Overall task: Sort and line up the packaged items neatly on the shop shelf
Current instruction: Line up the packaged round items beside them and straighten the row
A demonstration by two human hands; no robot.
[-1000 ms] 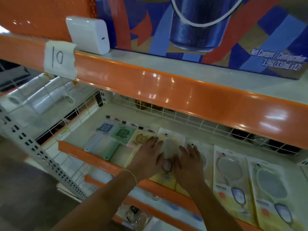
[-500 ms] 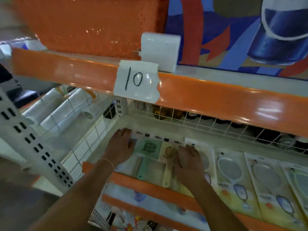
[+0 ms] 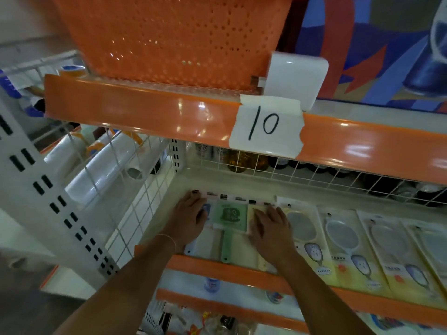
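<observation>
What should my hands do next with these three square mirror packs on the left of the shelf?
Probably slide the group a touch rightwards. Your left hand and right hand lie flat on the outer packs either side of the green pack, which sits close to the round-mirror packs, though a slight overlap cannot be ruled out.

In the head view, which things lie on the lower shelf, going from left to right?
Left hand → green square paddle in clear packaging → right hand → pale yellow packs with oval mirrors, in a row toward the right edge.
</observation>
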